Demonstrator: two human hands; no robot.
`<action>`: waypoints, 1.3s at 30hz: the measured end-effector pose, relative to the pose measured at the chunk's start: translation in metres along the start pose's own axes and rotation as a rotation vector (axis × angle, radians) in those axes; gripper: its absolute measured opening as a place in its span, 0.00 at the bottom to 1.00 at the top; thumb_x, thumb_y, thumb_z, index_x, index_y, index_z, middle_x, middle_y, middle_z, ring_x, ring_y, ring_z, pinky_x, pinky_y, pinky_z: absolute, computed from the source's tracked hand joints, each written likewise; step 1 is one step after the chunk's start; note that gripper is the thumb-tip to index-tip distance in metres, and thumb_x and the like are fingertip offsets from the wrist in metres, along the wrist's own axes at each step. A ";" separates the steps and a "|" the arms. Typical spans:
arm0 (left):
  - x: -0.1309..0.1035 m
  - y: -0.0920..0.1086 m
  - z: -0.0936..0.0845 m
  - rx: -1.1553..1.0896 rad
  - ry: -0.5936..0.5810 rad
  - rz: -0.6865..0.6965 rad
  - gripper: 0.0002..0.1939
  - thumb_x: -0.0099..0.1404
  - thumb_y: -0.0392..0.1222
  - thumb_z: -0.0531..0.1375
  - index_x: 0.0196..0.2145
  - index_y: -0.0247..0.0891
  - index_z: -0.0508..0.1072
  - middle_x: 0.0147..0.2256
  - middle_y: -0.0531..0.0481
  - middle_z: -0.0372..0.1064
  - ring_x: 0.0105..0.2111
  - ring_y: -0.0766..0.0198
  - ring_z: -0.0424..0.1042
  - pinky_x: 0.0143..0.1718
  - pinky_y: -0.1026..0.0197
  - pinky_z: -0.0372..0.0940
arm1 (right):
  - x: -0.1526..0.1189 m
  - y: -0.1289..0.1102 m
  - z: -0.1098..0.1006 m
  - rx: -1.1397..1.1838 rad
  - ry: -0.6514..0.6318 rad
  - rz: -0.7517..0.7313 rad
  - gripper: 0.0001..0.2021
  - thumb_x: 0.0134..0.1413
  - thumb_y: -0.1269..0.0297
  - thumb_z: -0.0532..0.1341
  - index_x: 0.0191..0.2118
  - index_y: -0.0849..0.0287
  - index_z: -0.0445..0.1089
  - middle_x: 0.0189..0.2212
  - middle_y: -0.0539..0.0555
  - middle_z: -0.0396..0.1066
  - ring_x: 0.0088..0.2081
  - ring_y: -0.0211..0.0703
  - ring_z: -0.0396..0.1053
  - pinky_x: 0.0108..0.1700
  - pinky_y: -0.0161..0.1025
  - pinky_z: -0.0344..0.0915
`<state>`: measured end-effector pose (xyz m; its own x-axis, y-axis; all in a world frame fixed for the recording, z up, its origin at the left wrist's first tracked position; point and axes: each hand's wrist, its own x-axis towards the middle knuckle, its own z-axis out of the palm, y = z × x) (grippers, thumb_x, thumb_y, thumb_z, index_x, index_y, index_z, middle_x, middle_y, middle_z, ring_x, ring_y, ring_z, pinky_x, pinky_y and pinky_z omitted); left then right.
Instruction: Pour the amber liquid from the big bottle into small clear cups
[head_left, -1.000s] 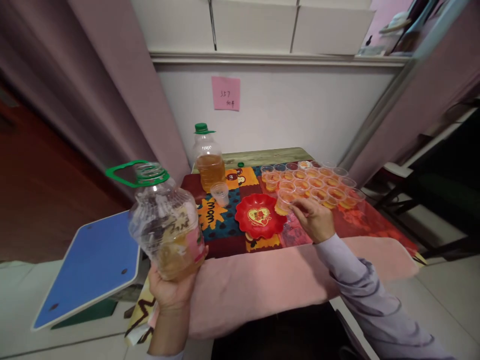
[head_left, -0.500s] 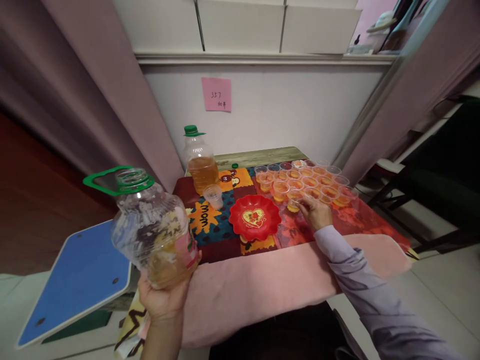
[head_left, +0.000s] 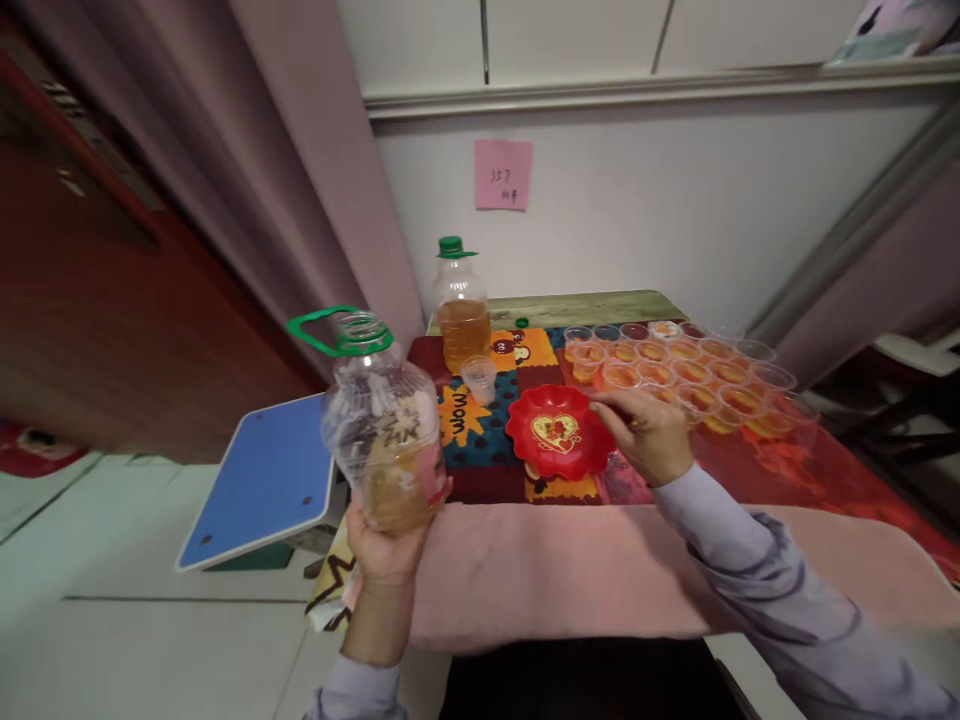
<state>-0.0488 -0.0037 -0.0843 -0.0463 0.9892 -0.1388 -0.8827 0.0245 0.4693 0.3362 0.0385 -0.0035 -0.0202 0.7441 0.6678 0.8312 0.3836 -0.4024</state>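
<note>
My left hand (head_left: 394, 545) holds up a large clear jug (head_left: 386, 430) from below; its green handle ring is at the neck, the mouth is uncapped, and some yellowish liquid lies low inside. My right hand (head_left: 649, 430) is over the right rim of a red scalloped plate (head_left: 559, 432), thumb and fingers nearly together; nothing can be made out between them. Just beyond it stand rows of clear cups (head_left: 697, 400), many with amber liquid. A stack of clear cups (head_left: 478, 380) leans near a second jug (head_left: 465, 325), which has a green cap and amber liquid.
The table has a patterned cover and a pink cloth (head_left: 525, 570) along its near edge. A small green cap (head_left: 522, 323) lies at the back. A blue board (head_left: 262, 480) is left of the table. A pink note (head_left: 503, 175) is on the wall behind.
My right hand has moved left from the front cups to the red plate's rim. The view has turned left. My left hand still holds the jug.
</note>
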 end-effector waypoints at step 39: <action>-0.006 -0.009 0.004 -0.035 0.065 -0.031 0.30 0.70 0.67 0.57 0.59 0.48 0.79 0.60 0.40 0.77 0.65 0.33 0.70 0.60 0.27 0.67 | 0.099 -0.064 0.127 0.153 -0.251 -0.195 0.05 0.65 0.67 0.64 0.38 0.56 0.79 0.38 0.58 0.82 0.42 0.50 0.78 0.47 0.43 0.71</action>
<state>-0.0387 -0.0090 -0.0841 -0.0485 0.9766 -0.2096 -0.8999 0.0484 0.4334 0.2105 0.1569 0.0083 -0.3220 0.7525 0.5745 0.7057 0.5953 -0.3843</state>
